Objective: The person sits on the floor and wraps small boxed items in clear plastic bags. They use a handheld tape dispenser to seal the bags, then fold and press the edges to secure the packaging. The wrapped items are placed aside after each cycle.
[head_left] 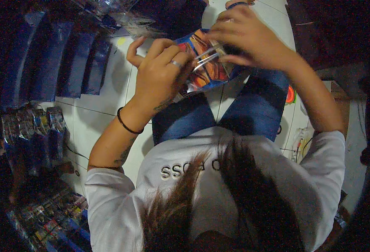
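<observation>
A flat, shiny package (213,69) with blue, orange and red printing lies across my lap at a slant, its clear plastic glinting. My left hand (162,67) is closed at the package's left edge, fingers bent and thumb side hidden behind them. A ring and a dark wristband show on that arm. Over the package's right side, my right hand (245,38) has its thumb and fingers apart, touching or just above the plastic; its fingertips are slightly blurred.
Several blue packages (73,63) stand in a row at the left. More clear-wrapped packs (33,130) sit below them, and others (52,214) lie at the lower left. Clear plastic (136,21) is heaped at the top. White floor tiles (105,122) surround my legs (185,115).
</observation>
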A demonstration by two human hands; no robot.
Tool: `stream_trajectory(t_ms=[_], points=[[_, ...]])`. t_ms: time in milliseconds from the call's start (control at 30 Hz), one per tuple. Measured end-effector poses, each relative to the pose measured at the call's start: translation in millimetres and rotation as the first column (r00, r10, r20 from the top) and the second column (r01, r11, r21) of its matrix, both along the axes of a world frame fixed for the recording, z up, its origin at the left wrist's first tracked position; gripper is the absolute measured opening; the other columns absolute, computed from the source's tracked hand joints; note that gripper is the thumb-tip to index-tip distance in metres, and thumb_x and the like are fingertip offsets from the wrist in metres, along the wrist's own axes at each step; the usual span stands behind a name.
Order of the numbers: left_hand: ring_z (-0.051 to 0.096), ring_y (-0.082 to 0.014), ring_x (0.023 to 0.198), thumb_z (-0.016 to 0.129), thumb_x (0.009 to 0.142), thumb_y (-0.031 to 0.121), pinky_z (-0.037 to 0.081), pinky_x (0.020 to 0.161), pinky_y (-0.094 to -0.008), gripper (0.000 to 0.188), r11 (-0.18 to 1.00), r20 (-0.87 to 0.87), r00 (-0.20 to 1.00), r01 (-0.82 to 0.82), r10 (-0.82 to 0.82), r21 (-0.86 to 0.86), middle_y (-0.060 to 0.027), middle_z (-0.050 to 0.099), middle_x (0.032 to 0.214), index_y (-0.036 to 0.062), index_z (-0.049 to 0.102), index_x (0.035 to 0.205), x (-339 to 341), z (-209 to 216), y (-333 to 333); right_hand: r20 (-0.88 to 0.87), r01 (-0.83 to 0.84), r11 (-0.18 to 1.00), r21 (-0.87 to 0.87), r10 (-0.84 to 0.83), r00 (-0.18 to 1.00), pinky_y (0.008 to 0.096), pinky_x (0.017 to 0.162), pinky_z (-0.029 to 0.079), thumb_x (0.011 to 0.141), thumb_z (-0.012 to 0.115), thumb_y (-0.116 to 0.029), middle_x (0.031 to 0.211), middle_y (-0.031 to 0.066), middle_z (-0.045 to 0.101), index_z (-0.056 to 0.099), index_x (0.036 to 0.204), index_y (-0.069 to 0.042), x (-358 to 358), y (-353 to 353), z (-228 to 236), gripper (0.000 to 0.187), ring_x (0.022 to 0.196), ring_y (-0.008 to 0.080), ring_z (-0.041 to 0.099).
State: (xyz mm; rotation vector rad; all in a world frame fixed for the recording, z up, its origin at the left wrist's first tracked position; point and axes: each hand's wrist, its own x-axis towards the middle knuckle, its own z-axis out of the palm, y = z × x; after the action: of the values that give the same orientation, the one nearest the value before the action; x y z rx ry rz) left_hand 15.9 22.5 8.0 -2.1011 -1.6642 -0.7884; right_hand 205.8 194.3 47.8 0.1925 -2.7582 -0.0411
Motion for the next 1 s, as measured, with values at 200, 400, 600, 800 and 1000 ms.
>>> stream_trajectory(t_ms=[200, 400, 600, 800, 1000], points=[[0.058, -0.0172, 0.094, 0.075, 0.069, 0.019, 0.021, 0.098, -0.0507, 0.016, 0.999, -0.117, 0.992, -0.04, 0.038, -0.018, 0.0021, 0.06, 0.083, 0.0154, 0.063, 0.079, -15, 10, -41, -0.155, -0.018, 0.999, -0.038, 0.011, 0.988, 0.0438, 0.094, 0.036, 0.067, 0.072, -0.017, 0.089, -0.001, 0.06, 0.065, 0.087, -0.013, -19, -15, -34, 0.022, 0.1, 0.0223, 0.054], [0.056, -0.0208, 0.099, 0.073, 0.073, 0.026, 0.021, 0.099, -0.0506, 0.018, 0.992, 0.193, 0.978, -0.052, 0.075, -0.118, -0.0012, 0.062, 0.086, 0.0127, 0.067, 0.084, -7, 34, -23, -0.121, -0.044, 0.995, -0.089, 0.033, 0.992, 0.044, 0.094, 0.036, 0.066, 0.073, -0.016, 0.087, 0.0002, 0.059, 0.064, 0.087, -0.01, -20, -15, -28, 0.023, 0.099, 0.0226, 0.053], [0.055, -0.0241, 0.093, 0.066, 0.08, 0.022, 0.022, 0.097, -0.0493, 0.013, 0.987, 0.146, 0.988, -0.031, 0.055, -0.156, -0.0059, 0.061, 0.093, 0.0088, 0.068, 0.083, 12, 12, 3, -0.098, -0.047, 0.996, -0.075, 0.039, 0.994, 0.0449, 0.093, 0.036, 0.068, 0.073, -0.016, 0.087, 0.001, 0.059, 0.064, 0.086, -0.01, -23, -13, -30, 0.021, 0.099, 0.0232, 0.053], [0.057, -0.0141, 0.089, 0.066, 0.087, 0.019, 0.043, 0.078, -0.0286, 0.013, 0.938, 0.435, 0.897, 0.082, 0.079, -0.338, -0.0023, 0.059, 0.088, 0.0084, 0.061, 0.093, -2, -2, 20, -0.184, -0.014, 0.996, -0.086, -0.002, 0.983, 0.0447, 0.096, 0.035, 0.071, 0.073, -0.02, 0.096, 0.001, 0.062, 0.065, 0.097, -0.013, -13, -8, -31, 0.028, 0.103, 0.0222, 0.054], [0.052, -0.0052, 0.081, 0.059, 0.094, 0.02, 0.042, 0.067, -0.0186, 0.014, 0.698, 0.756, 0.575, 0.4, 0.313, -0.594, 0.0022, 0.056, 0.087, 0.0063, 0.057, 0.094, -21, -7, 40, -0.281, 0.082, 0.967, 0.242, -0.011, 0.96, 0.0441, 0.1, 0.034, 0.074, 0.063, -0.024, 0.106, 0.0021, 0.063, 0.065, 0.104, -0.012, -13, -25, -48, 0.032, 0.109, 0.0197, 0.055]])
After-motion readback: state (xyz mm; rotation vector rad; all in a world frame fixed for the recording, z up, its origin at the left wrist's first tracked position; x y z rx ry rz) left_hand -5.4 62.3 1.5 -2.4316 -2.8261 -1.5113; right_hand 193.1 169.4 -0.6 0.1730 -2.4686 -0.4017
